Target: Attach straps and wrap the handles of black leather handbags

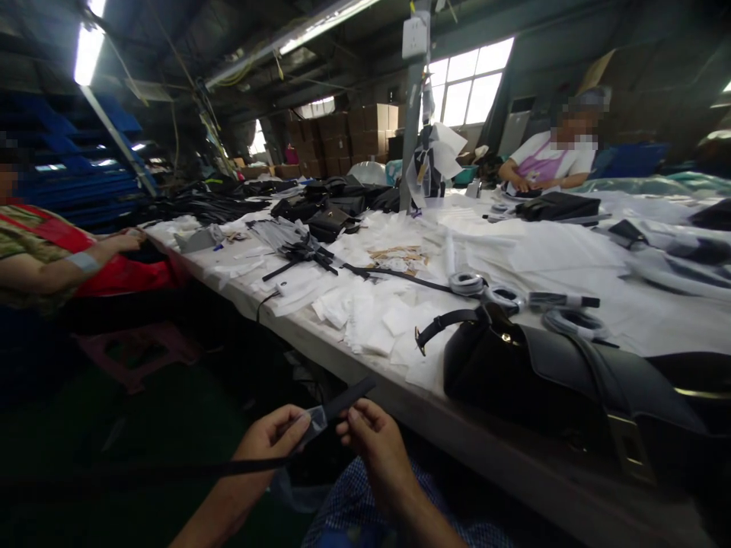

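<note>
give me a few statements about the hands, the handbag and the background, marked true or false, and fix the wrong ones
1. The left hand grips a flat black strap partly covered in clear plastic. True.
2. The right hand rests on the large black flap-front handbag. False: the right hand is close to the strap's end.
3. Stacked brown cardboard boxes stand in the background. True.
4. The handbag lies on the floor. False: the handbag lies on the long pale table.

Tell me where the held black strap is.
Low in the head view, mostly left of centre, the black strap is gripped in the left hand, one end beside the right hand.
</note>
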Available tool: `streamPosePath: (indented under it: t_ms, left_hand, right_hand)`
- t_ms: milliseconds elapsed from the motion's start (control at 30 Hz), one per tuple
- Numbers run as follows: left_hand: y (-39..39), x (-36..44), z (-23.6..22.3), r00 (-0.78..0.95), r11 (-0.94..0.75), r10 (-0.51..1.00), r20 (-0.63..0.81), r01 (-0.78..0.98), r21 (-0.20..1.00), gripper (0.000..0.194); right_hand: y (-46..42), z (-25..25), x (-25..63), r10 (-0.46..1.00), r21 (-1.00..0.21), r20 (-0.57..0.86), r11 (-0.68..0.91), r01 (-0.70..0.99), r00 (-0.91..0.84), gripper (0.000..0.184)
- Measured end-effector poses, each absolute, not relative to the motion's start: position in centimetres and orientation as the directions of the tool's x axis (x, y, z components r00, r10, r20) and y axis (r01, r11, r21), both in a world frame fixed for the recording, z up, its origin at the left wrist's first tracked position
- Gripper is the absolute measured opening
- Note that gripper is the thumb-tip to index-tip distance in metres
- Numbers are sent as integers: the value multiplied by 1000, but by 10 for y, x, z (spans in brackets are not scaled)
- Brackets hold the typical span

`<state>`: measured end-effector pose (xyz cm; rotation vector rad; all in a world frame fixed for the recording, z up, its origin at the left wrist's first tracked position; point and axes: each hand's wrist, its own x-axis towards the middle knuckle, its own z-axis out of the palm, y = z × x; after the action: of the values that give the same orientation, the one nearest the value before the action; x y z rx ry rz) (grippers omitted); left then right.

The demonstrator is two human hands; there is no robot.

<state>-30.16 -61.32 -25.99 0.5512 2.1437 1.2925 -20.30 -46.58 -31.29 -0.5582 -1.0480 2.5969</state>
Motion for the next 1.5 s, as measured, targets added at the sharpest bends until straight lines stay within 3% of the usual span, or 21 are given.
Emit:
streamPosePath:
  t_ms: [167, 433, 867, 1000, 1100, 1200, 1300, 1400, 1500]
  left_hand:
    - [-616, -307, -259, -775, 507, 610, -166, 220, 834, 38]
    - [-625, -310, -251, -752, 585, 646, -132, 377, 718, 32]
    - [-626, -320, -273, -775, 513, 605, -182, 205, 833, 48]
    - [-628, -322, -278, -765, 511, 613, -195, 196, 837, 52]
    - [-631, -323, -280, -749, 499, 651, -124, 300, 813, 50]
    - [-636, -326, -279, -691, 441, 699, 182, 618, 651, 33]
    - [-642, -328, -273, -394, 276, 778, 489, 914, 299, 20]
    - [-646, -324, -265, -216, 229, 794, 569, 972, 49, 31]
    - [-648, -317, -257, -156, 216, 790, 594, 976, -31, 33]
  right_hand:
    - [-461, -306, -197, 404, -669, -301, -735, -111, -864, 33]
    - [-463, -314, -199, 421, -727, -287, -680, -90, -860, 37]
    - [-465, -313, -196, 396, -701, -301, -709, -81, -868, 40]
    - [-465, -319, -199, 403, -687, -304, -720, -94, -863, 42]
    - [-465, -321, -201, 447, -724, -270, -678, -126, -853, 41]
    - [-466, -319, -201, 488, -753, -248, -640, -150, -837, 41]
    - [-468, -313, -198, 466, -668, -259, -719, -192, -846, 48]
    - [-468, -305, -193, 406, -586, -266, -789, -187, -874, 52]
    - [-466, -300, -191, 394, -597, -257, -783, -175, -882, 44]
